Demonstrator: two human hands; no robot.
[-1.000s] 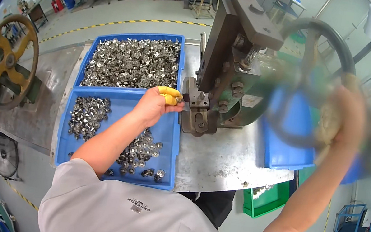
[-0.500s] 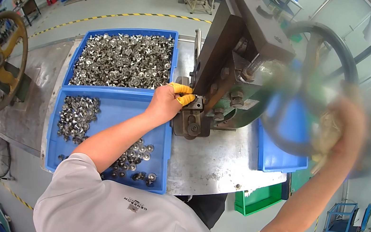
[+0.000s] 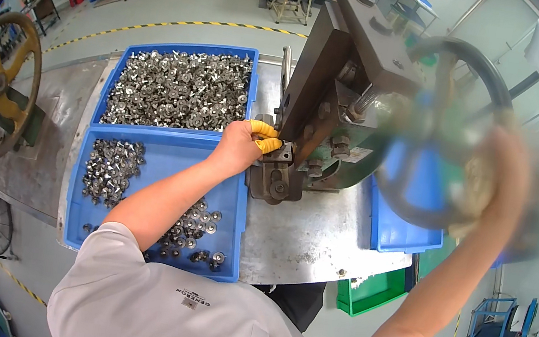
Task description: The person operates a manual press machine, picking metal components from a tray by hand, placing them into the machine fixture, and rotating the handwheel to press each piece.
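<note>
My left hand (image 3: 239, 146), with yellow covers on the thumb and a finger, pinches at the front of the dark metal fixture (image 3: 277, 175) under the press (image 3: 362, 64). Whatever small piece it holds is hidden by the fingers. On the right, my right hand (image 3: 510, 152) grips the rim of the press's large handwheel (image 3: 465, 48); hand and wheel are smeared by motion. A pale cloth-like wrap (image 3: 477, 189) shows beside that hand. Left of the press, a blue tray (image 3: 175, 144) holds small metal parts in separate groups, partly covered by my left forearm.
Behind that tray, a second blue tray (image 3: 254, 89) is heaped with metal parts (image 3: 181, 85). Another blue tray (image 3: 404, 243) stands right of the press, above a green bin (image 3: 372, 297). A second machine's yellow-spoked handwheel (image 3: 0, 85) is at the far left.
My right hand and the handwheel are blurred in both frames, the hand now slightly higher on the wheel. My left hand stays at the fixture; the whole view has shifted slightly.
</note>
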